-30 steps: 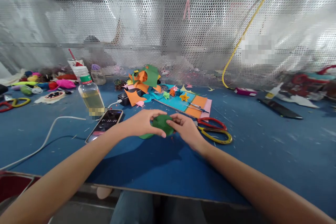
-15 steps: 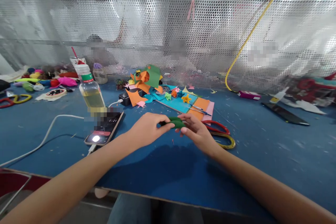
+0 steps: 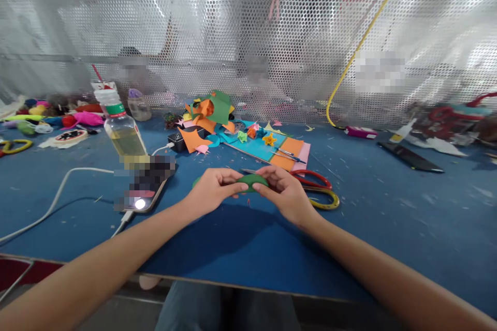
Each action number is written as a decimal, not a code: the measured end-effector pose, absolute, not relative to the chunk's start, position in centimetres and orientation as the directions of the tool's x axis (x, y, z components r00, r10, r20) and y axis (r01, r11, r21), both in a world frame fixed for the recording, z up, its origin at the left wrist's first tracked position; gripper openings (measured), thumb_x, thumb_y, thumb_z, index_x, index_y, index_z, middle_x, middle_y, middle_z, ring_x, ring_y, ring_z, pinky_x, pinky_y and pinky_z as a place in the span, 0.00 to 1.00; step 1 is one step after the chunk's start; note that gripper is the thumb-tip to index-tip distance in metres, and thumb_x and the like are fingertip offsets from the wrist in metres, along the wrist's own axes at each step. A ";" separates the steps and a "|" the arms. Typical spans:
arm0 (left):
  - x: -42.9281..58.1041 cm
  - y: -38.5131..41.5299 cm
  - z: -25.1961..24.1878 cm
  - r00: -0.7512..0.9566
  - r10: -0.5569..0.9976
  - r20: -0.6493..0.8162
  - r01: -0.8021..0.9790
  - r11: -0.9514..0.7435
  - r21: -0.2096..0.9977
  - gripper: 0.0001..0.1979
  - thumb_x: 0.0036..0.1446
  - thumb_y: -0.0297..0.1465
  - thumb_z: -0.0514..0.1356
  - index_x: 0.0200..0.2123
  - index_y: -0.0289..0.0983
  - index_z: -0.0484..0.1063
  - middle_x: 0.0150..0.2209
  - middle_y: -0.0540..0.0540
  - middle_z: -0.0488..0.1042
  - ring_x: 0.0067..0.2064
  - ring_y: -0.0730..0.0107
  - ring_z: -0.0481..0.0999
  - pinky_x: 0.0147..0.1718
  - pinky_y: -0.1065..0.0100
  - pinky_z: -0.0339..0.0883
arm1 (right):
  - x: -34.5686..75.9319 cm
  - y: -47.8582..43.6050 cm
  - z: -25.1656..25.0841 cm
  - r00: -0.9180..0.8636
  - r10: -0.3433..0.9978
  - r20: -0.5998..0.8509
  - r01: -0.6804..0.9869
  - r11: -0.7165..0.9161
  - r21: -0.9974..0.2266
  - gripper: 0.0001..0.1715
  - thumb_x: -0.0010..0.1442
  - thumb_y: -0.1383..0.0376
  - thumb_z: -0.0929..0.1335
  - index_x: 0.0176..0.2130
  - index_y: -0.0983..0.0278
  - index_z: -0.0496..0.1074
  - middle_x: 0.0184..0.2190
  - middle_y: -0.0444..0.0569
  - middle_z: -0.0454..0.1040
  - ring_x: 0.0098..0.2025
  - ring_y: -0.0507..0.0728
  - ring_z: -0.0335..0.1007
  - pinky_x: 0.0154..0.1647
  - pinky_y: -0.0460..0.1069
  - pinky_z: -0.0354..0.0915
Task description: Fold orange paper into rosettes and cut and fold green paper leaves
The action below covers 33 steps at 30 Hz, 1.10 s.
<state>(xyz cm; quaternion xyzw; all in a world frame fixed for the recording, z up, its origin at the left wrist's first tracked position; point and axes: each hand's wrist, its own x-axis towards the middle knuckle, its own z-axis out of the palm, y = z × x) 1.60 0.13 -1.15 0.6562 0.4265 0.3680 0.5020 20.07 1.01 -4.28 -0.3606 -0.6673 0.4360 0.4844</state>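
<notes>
Green paper piece (image 3: 251,182), bent over, narrow, rounded outline, held above blue tabletop (image 3: 233,248).

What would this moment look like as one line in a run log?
left fingers: gripping green piece | right fingers: gripping same piece | scissors: on blue table, near right fingers

No readable text: bottle label (image 3: 115,109) too small, phone screen (image 3: 149,185) pixelated.

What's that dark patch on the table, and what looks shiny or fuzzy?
In the head view, the dark patch is a soft shadow on the blue table, below the left hand and right hand; in that same view, the metal mesh has shiny streaks, and red clutter at far right looks fuzzy.
</notes>
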 end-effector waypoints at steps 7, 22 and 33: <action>1.5 0.0 -1.4 0.362 0.930 0.060 0.219 -0.147 0.965 0.13 0.49 0.35 0.63 0.35 0.33 0.76 0.28 0.46 0.78 0.30 0.74 0.74 0.30 0.72 0.67 | 20.2 0.9 -3.9 -0.289 0.911 0.292 0.071 0.325 -0.943 0.13 0.49 0.59 0.71 0.35 0.63 0.71 0.33 0.47 0.78 0.34 0.55 0.74 0.40 0.52 0.68; 1.4 -0.3 -1.0 0.347 0.937 0.040 0.237 -0.128 0.963 0.13 0.48 0.36 0.63 0.36 0.34 0.76 0.30 0.46 0.79 0.30 0.72 0.76 0.29 0.73 0.69 | 20.1 0.6 -3.7 -0.249 0.922 0.296 0.111 0.331 -0.937 0.12 0.48 0.59 0.72 0.32 0.62 0.72 0.30 0.46 0.77 0.30 0.54 0.72 0.34 0.50 0.69; 1.5 -0.4 -1.0 0.370 0.928 0.049 0.249 -0.150 0.957 0.13 0.51 0.37 0.61 0.35 0.34 0.77 0.30 0.45 0.79 0.31 0.72 0.76 0.28 0.74 0.70 | 20.1 0.6 -3.8 -0.249 0.917 0.313 0.088 0.343 -0.935 0.11 0.49 0.58 0.71 0.31 0.62 0.72 0.29 0.46 0.77 0.30 0.54 0.73 0.34 0.50 0.70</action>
